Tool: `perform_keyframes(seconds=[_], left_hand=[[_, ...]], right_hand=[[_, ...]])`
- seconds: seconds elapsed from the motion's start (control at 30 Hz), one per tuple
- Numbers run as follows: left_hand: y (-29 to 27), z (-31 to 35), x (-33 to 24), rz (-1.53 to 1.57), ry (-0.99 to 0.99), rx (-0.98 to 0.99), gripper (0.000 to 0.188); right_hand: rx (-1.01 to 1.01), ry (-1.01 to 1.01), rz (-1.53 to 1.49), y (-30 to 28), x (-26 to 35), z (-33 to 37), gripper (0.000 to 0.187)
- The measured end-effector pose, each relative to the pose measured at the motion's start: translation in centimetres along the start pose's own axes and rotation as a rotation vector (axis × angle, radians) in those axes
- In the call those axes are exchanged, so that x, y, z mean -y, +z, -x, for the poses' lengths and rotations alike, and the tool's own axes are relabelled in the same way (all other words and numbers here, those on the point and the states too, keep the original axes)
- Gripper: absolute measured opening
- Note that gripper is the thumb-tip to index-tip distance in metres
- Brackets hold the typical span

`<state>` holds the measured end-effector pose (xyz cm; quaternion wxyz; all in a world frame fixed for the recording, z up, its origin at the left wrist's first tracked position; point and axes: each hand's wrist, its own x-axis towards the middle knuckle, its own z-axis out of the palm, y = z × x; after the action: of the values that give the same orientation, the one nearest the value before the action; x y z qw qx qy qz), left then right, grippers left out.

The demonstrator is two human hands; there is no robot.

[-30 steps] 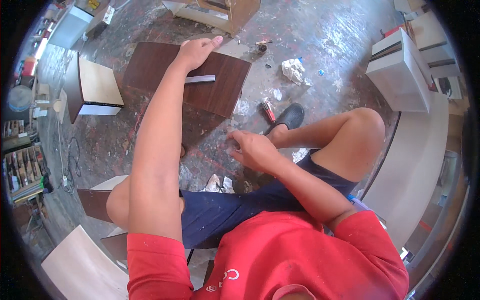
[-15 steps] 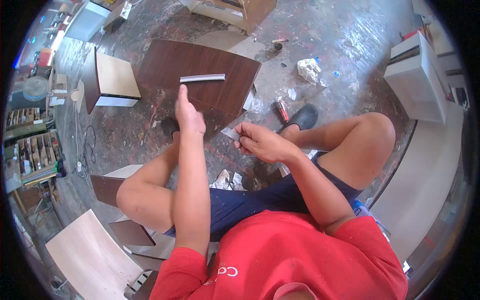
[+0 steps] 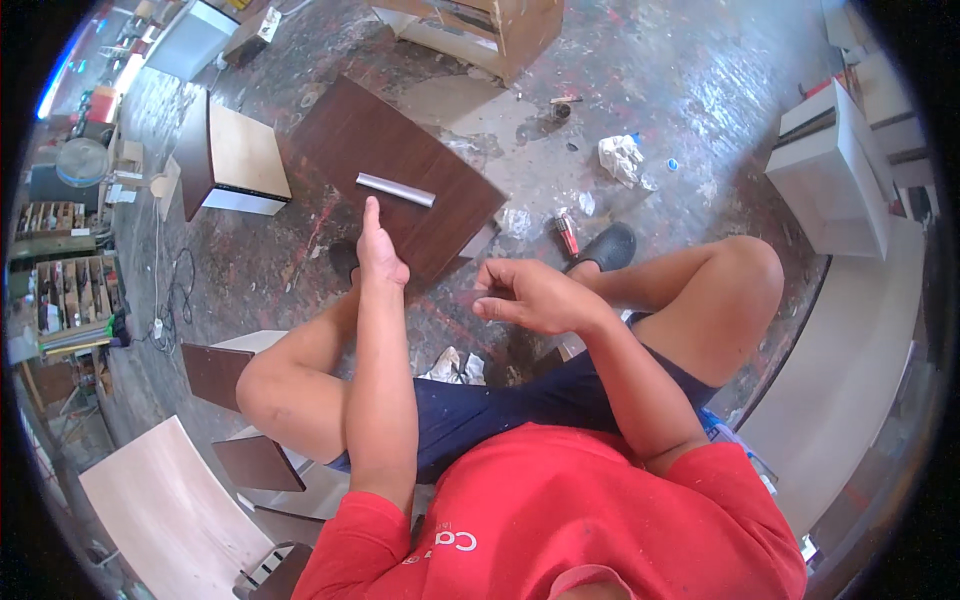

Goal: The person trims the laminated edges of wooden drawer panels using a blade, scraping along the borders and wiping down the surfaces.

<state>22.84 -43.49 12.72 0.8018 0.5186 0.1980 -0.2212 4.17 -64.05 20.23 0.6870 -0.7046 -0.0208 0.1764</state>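
Note:
A dark brown wood-grain panel (image 3: 440,165) with a silver bar handle (image 3: 397,190) on its face is tilted over the floor ahead of me. My left hand (image 3: 381,255) is at its near left edge, the thumb lying over the face towards the handle. The other fingers of that hand are hidden, apparently under the panel. To the right, my right hand (image 3: 535,296) pinches a small thin flat piece (image 3: 470,297), now dark and seen nearly edge-on. It is apart from the panel, and its exact kind is unclear.
A pale-topped box (image 3: 245,155) stands left of the panel. A red can-like thing (image 3: 567,236) lies near my right shoe (image 3: 610,247), with crumpled paper (image 3: 622,158) beyond. A white cabinet (image 3: 830,170) stands at right, a wooden frame (image 3: 510,40) at the back.
The panel and its handle have turned clockwise, the right end coming nearer. My right hand has moved slightly right and turned, and the flat piece in it looks dark instead of shiny grey.

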Motion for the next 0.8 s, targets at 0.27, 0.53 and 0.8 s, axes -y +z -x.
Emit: perform_keyframes(seconds=[0.27,0.53,0.8], left_hand=[[-5.0,1.2,-5.0,-0.550,0.088,-0.304,0.114],[-5.0,0.0,-7.3,-0.841,0.258,-0.284,0.115],[-2.1,-1.1,-5.8,-1.243,0.402,-0.627,0.097]], right_hand=[[-0.076,0.009,0.179,0.5,0.3,-0.6,0.027],[-0.242,0.306,0.394,-2.4,1.2,-3.2,0.045],[-0.845,0.085,0.361,-7.9,-3.8,-16.8,0.041]])
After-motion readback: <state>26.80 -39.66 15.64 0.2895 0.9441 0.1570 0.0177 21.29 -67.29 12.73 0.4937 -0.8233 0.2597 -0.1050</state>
